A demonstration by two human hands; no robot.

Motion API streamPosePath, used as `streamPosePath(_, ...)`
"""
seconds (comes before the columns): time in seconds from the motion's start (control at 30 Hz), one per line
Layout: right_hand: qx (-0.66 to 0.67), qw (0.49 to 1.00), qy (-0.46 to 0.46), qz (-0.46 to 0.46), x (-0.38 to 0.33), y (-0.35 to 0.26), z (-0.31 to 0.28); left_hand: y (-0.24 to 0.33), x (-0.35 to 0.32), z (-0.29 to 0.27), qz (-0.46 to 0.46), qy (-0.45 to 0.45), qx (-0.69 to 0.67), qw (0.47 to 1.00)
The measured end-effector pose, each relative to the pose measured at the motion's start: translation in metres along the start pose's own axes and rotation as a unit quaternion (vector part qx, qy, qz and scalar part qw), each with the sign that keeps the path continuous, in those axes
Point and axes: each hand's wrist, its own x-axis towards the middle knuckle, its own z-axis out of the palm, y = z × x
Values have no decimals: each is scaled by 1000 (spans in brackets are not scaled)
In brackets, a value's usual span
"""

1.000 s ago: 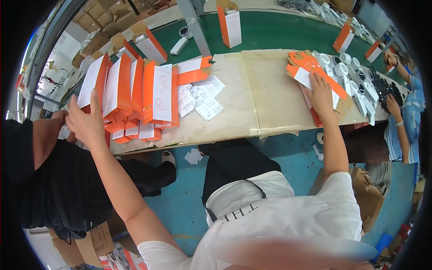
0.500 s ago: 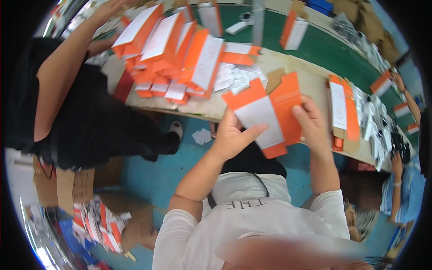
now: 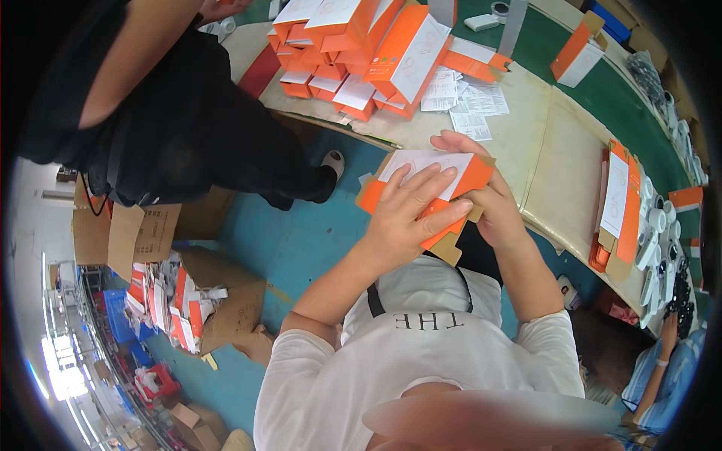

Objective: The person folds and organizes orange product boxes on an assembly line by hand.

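An orange and white cardboard box point(image 3: 474, 174) is between my hands in front of my waist, with brown inner flaps sticking out at its near end. My left hand point(image 3: 410, 214) lies over the white panel and orange side, fingers pressed on them. At the right end, my right hand point(image 3: 496, 207) grips the box, its fingers partly hidden behind the cardboard. Beyond my hands, a pile of formed orange and white boxes point(image 3: 410, 56) stands on the table point(image 3: 526, 143), next to loose printed paper sheets point(image 3: 470, 98).
A person in dark clothes point(image 3: 195, 128) stands at the left. On the right are flat cartons point(image 3: 617, 199), white devices point(image 3: 654, 233) and another person's arm point(image 3: 658, 368). A brown carton point(image 3: 233, 304) holding scraps sits on the blue floor. One box point(image 3: 579, 52) stands on the green belt.
The carton, flat and upright before, has turned sideways and now looks opened out into a box. My left hand has moved over its top. The view has swung left.
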Motion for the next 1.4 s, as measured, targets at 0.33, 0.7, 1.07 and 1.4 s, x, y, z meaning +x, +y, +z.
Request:
streamPosePath(0.33,81,994,38,-68,-8,32,13,5,-3,7,-292,146,-381,865)
streamPosePath(0.7,137,985,-1,-106,-3,36,23,-8,-19,30,-19,264,-158,951)
streamPosePath(1.07,-83,980,-166,-78,11,28,-14,-10,-11,31,-201,312,-294,881)
streamPosePath(1.4,-173,974,-140,33,19,12,-7,-9,-5,17,-143,172,-96,970)
